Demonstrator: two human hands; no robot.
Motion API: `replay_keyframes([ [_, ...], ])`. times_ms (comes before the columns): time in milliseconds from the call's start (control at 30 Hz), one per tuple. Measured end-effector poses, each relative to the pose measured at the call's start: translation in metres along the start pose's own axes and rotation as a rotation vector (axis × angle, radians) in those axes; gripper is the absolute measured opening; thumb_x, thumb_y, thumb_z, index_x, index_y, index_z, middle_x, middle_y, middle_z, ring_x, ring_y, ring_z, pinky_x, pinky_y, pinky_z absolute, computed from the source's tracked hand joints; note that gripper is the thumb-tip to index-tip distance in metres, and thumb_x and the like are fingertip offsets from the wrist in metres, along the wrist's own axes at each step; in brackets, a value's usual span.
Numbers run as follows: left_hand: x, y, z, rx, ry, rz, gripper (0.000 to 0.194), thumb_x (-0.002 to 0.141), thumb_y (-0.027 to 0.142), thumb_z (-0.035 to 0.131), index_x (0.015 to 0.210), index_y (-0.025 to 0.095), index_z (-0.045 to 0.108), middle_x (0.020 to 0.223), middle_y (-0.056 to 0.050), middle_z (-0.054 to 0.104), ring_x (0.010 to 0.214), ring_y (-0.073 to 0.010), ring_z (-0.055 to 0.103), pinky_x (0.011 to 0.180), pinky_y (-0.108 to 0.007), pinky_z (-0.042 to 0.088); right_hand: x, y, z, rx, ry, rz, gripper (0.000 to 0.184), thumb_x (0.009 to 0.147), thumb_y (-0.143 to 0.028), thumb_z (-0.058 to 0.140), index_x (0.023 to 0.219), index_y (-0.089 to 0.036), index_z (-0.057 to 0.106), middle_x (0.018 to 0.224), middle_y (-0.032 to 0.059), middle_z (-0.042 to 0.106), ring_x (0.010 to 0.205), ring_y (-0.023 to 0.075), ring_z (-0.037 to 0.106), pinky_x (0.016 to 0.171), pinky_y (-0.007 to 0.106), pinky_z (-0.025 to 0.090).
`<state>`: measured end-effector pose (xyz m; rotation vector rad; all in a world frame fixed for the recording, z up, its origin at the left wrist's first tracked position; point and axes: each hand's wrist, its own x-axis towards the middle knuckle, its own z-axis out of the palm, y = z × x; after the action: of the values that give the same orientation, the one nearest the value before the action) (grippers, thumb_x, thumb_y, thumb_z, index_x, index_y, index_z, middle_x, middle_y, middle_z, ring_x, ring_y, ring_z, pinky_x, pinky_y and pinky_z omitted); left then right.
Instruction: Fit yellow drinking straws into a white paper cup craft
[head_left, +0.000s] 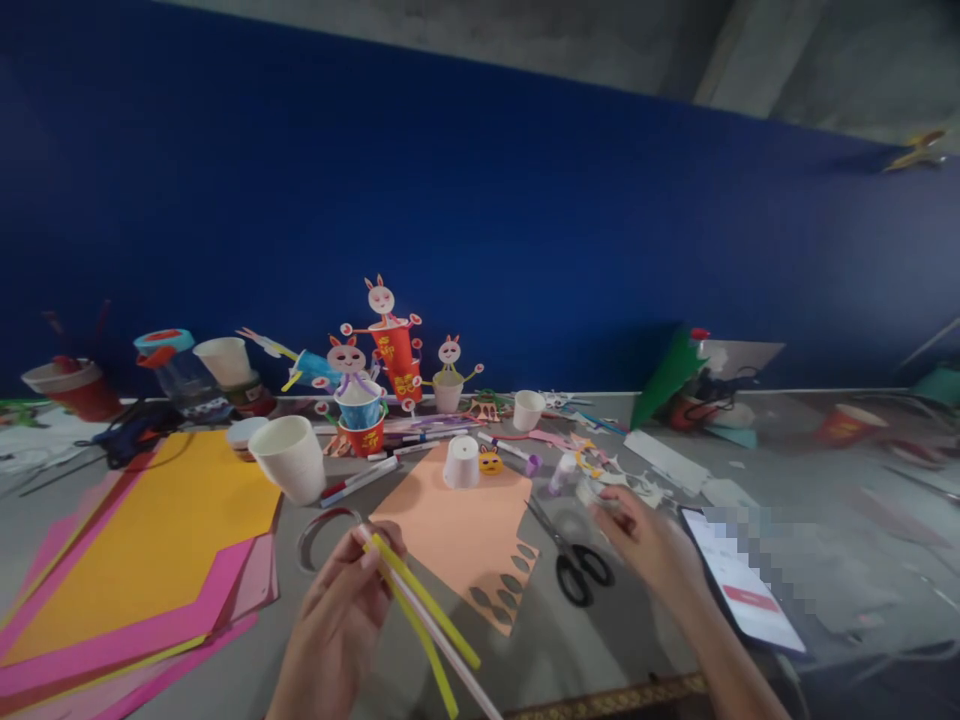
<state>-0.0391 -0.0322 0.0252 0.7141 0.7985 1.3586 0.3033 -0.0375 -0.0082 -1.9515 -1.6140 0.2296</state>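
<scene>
Pinching thin yellow paper strips (424, 610) at lower centre, the left hand (341, 620) needed steadiness while the right hand (649, 545) closed fingers on a small clear object (592, 492) right of centre.

yellow strips (424, 600) | orange sheet (142, 540) | black scissors (574, 570) | blue wall (525, 220)

Craft workspace. Grey worktop (825, 470) against blue wall (525, 200); coloured paper sheets (150, 540), paper-cup rabbit figures (390, 345), scissors (570, 560), marker pens (360, 480) scattered about.
</scene>
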Motion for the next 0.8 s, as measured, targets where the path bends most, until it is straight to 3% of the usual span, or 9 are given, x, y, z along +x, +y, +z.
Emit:
replay_keyframes([
  [100,0.001,-0.006,0.002,-0.045,0.017,-0.051,0.020,0.070,0.026,0.084,0.081,0.019,0.068,0.083,0.000,0.062,0.076,-0.0124,0.056,0.065,-0.018,0.051,0.003,0.032,0.008,-0.219,-0.061,0.040,0.035,0.092,-0.041,0.047,0.111,-0.019,0.065,0.068,0.0048,0.070,0.060,0.0237,0.067,0.051,0.028,0.036],
  [200,0.000,-0.012,0.007,-0.073,0.035,-0.062,0.024,0.068,0.024,0.086,0.081,0.018,0.067,0.079,0.001,0.062,0.071,-0.0107,0.055,0.062,-0.017,0.049,0.001,0.045,0.014,-0.311,-0.126,0.026,0.038,0.091,-0.039,0.048,0.118,-0.019,0.066,0.070,0.0071,0.073,0.066,0.0286,0.071,0.053,0.031,0.040],
  [300,-0.002,-0.018,0.008,-0.065,0.042,-0.062,0.024,0.069,0.024,0.086,0.083,0.019,0.067,0.079,0.002,0.063,0.068,-0.0096,0.055,0.062,-0.017,0.048,-0.004,0.042,0.015,-0.331,-0.009,-0.011,0.050,0.093,-0.046,0.044,0.128,-0.015,0.061,0.063,0.0090,0.070,0.060,0.0332,0.070,0.049,0.036,0.040],
  [400,-0.004,-0.024,0.007,-0.047,0.043,-0.074,0.024,0.070,0.025,0.086,0.085,0.020,0.067,0.081,0.002,0.064,0.072,-0.0104,0.057,0.066,-0.019,0.049,-0.013,0.013,0.016,-0.152,0.083,-0.021,0.044,0.091,-0.052,0.045,0.110,-0.021,0.069,0.066,0.0089,0.071,0.056,0.0321,0.068,0.046,0.036,0.041],
  [500,-0.006,-0.027,0.010,-0.011,0.039,-0.077,0.028,0.067,0.029,0.088,0.087,0.020,0.070,0.084,0.001,0.067,0.075,-0.0114,0.059,0.069,-0.019,0.050,-0.028,-0.041,0.020,0.302,-0.121,-0.173,0.033,0.092,-0.049,0.050,0.092,-0.024,0.071,0.078,0.0055,0.075,0.068,0.0233,0.071,0.057,0.029,0.051],
  [600,-0.007,-0.028,0.013,0.042,0.006,-0.060,0.027,0.067,0.032,0.088,0.086,0.020,0.072,0.085,0.000,0.069,0.078,-0.0118,0.060,0.072,-0.018,0.051,-0.038,-0.093,0.025,0.489,-0.292,-0.277,0.026,0.095,-0.039,0.052,0.089,-0.022,0.071,0.079,0.0032,0.073,0.068,0.0171,0.068,0.058,0.023,0.050],
  [700,-0.005,-0.028,0.013,0.077,-0.012,-0.044,0.025,0.069,0.033,0.086,0.084,0.020,0.072,0.084,0.000,0.069,0.079,-0.0122,0.060,0.073,-0.017,0.051,-0.027,-0.109,0.031,0.392,-0.307,-0.351,0.020,0.094,-0.033,0.054,0.091,-0.021,0.070,0.080,0.0028,0.072,0.067,0.0170,0.066,0.061,0.024,0.050],
  [767,-0.004,-0.029,0.011,0.067,0.017,-0.058,0.026,0.068,0.033,0.087,0.084,0.020,0.072,0.084,0.001,0.069,0.079,-0.0126,0.060,0.072,-0.018,0.051,-0.008,-0.101,0.036,0.190,-0.125,-0.286,0.024,0.092,-0.026,0.054,0.112,-0.019,0.066,0.098,0.0081,0.073,0.074,0.0208,0.068,0.070,0.030,0.052],
  [800,-0.003,-0.030,0.009,0.059,0.033,-0.068,0.027,0.067,0.032,0.088,0.085,0.021,0.072,0.084,0.001,0.069,0.078,-0.0127,0.060,0.071,-0.018,0.052,0.004,-0.095,0.039,0.077,-0.065,-0.249,0.033,0.090,-0.019,0.052,0.122,-0.019,0.061,0.113,0.0112,0.070,0.087,0.0239,0.069,0.078,0.033,0.053],
])
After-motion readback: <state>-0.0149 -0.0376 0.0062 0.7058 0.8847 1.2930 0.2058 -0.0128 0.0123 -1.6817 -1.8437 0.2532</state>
